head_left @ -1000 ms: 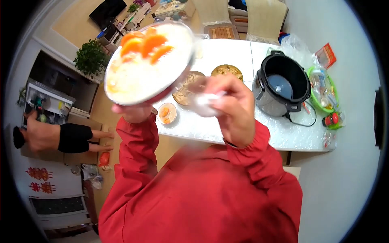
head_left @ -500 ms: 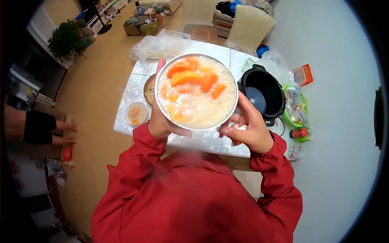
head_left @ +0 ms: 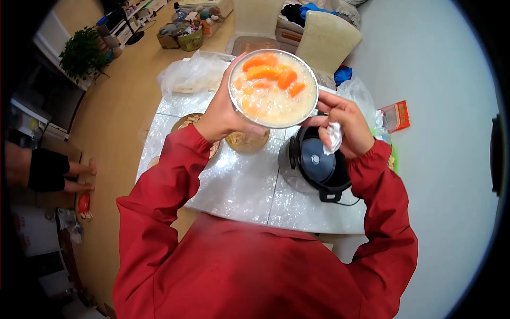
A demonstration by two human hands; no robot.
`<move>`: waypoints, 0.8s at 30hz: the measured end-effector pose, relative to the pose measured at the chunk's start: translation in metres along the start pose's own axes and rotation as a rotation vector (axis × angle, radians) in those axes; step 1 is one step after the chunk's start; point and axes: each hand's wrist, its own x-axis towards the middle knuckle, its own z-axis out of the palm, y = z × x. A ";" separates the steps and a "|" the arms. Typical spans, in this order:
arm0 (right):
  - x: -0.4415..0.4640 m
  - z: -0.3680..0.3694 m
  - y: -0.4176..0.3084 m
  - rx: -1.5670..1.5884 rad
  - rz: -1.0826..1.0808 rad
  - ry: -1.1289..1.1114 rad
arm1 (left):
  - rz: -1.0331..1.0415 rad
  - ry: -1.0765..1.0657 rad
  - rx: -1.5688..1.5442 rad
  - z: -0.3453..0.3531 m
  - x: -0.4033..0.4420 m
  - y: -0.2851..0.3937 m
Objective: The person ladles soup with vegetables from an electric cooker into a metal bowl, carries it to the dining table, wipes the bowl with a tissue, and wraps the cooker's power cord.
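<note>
A round metal-rimmed bowl (head_left: 276, 103) is held up over the table, full of whitish porridge with orange pieces on top. Around its left side my left hand (head_left: 223, 109) is closed, thumb along the lower rim. My right hand (head_left: 342, 125) has fingertips against the bowl's right rim and grips a crumpled white tissue (head_left: 333, 138) in its palm. Below the right hand is the open black cooker (head_left: 287, 154), its dark inside partly hidden by that hand. Beneath the bowl sits a round dish of pale food (head_left: 247, 141), with another dish (head_left: 188, 121) to its left.
The plastic-covered table (head_left: 234, 191) spans the middle. A clear plastic bag (head_left: 194, 74) lies at its far left, a red packet (head_left: 396, 116) at the right by the wall. Chairs (head_left: 329, 42) stand behind. Another person's legs (head_left: 71, 175) show at the left.
The bowl, tilted in my left hand a second ago, has levelled and moved right, then farther from me. My right hand has come to its right rim, still with the tissue.
</note>
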 end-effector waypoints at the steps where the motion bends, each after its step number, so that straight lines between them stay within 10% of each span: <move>1: 0.012 -0.015 -0.006 0.006 0.015 0.002 | -0.007 0.009 0.030 -0.001 0.015 -0.007; 10: 0.126 -0.149 -0.010 0.000 0.164 -0.035 | 0.004 0.146 0.777 -0.015 0.115 -0.094; 24: 0.251 -0.298 0.106 -0.111 0.565 -0.022 | -0.278 0.165 0.837 -0.047 0.137 -0.279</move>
